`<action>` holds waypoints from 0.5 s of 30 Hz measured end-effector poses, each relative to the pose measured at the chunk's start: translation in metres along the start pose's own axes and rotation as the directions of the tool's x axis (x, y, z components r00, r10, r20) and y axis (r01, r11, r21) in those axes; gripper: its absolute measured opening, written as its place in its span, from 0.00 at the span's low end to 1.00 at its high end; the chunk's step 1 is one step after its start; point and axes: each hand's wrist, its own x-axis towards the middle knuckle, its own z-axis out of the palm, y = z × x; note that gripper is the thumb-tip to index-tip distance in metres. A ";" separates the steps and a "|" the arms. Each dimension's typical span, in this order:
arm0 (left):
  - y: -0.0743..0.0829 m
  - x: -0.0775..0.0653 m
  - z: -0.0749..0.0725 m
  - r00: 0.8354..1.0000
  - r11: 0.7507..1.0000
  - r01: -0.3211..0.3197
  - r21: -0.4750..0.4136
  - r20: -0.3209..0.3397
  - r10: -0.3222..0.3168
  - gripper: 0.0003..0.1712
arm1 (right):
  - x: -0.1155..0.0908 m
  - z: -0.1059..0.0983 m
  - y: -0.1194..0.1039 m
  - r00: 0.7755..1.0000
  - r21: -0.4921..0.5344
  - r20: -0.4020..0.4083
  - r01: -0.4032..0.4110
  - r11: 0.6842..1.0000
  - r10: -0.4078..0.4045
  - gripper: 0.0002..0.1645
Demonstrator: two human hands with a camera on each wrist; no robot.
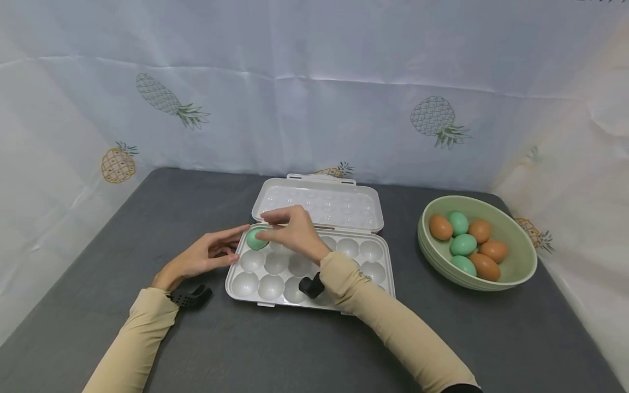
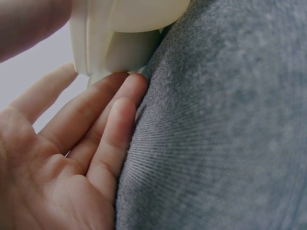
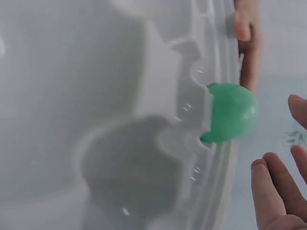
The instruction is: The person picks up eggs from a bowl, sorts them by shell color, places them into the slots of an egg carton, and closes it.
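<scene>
A white plastic egg box (image 1: pixel 270 287) lies with its lid (image 1: pixel 319 203) folded back. One green egg (image 3: pixel 235 112) sits in the far-left cup, its rounded top standing above the tray. My right hand (image 1: pixel 297 234) reaches across the box; its fingers are spread near that egg, and in the right wrist view they are apart from it. At the box's left end, my left hand (image 1: pixel 201 255) touches the edge with extended fingers. The left wrist view has its fingertips (image 2: pixel 136 84) against the underside of the box, beside the grey cloth. My right forearm hides some cups.
To the right stands a pale green bowl (image 1: pixel 528 259), stacked in another, with several brown eggs (image 1: pixel 485 267) and green eggs (image 1: pixel 463 244) inside. Dark grey cloth (image 1: pixel 236 349) covers the table. A pineapple-print curtain (image 1: pixel 314 120) hangs behind it.
</scene>
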 end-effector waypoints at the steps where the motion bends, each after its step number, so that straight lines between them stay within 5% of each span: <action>1: 0.000 0.000 0.000 1.000 1.000 -0.007 -0.003 -0.001 0.007 0.38 | -0.001 -0.003 -0.002 1.000 0.006 -0.001 0.001 1.000 -0.001 0.27; 15: -0.002 0.000 0.000 0.999 0.998 -0.054 -0.012 -0.002 0.054 0.38 | -0.018 -0.062 -0.011 0.995 0.063 -0.096 -0.018 0.998 0.024 0.25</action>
